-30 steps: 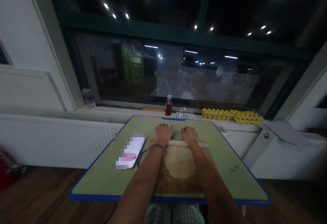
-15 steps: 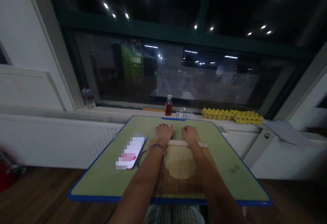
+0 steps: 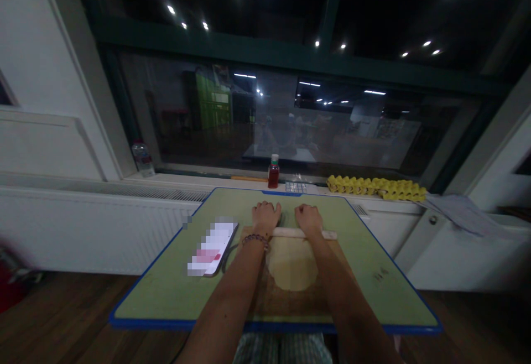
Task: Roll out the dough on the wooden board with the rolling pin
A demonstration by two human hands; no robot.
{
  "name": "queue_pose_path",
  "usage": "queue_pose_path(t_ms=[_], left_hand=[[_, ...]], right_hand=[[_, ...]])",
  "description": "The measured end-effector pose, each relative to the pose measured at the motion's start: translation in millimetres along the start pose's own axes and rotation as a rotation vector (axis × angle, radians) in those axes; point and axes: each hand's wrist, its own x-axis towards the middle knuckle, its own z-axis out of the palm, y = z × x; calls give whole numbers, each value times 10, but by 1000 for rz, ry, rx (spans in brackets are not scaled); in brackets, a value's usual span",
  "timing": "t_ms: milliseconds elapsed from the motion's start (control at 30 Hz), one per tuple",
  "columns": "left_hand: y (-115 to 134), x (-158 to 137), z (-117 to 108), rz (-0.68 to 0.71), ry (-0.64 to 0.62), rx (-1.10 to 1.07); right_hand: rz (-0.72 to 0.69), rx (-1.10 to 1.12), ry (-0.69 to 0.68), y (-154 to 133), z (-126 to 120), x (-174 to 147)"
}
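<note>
A pale rolling pin point(image 3: 292, 233) lies crosswise under the heels of both my hands, near the far edge of a brown wooden board point(image 3: 286, 303). Beyond the pin, the fingers of my left hand point(image 3: 266, 216) are apart and bent downward, its thumb out to the side. My right hand point(image 3: 308, 218) has its fingers curled in, with their tips hidden. Neither hand's fingers wrap round the pin. A flat, roughly round sheet of dough point(image 3: 292, 267) is spread on the board between my forearms, and the right forearm covers part of its edge.
A phone point(image 3: 213, 249) with a lit, blurred screen lies left of the board on the blue-edged green table point(image 3: 157, 297). On the sill behind stand a bottle of red liquid point(image 3: 273, 172), yellow egg cartons point(image 3: 375, 187) and a clear plastic bottle point(image 3: 143, 159). Papers point(image 3: 460, 213) lie right.
</note>
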Motion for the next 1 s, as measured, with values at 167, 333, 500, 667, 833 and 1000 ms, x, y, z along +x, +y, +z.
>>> queue_pose_path(t_ms=[167, 333, 500, 667, 833, 1000], left_hand=[[11, -4, -16, -17, -4, 0], [18, -15, -27, -8, -3, 10], [27, -15, -49, -11, -26, 9], [37, -28, -82, -17, -31, 7], [33, -30, -92, -10, -38, 6], [32, -31, -94, 1, -80, 13]], right_hand=[[3, -12, -15, -8, -10, 5], [-9, -20, -2, 4, 10, 5], [-12, -5, 14, 6, 18, 1], [-2, -25, 28, -4, 1, -11], [10, -70, -40, 0, 17, -8], [20, -87, -53, 4, 27, -13]])
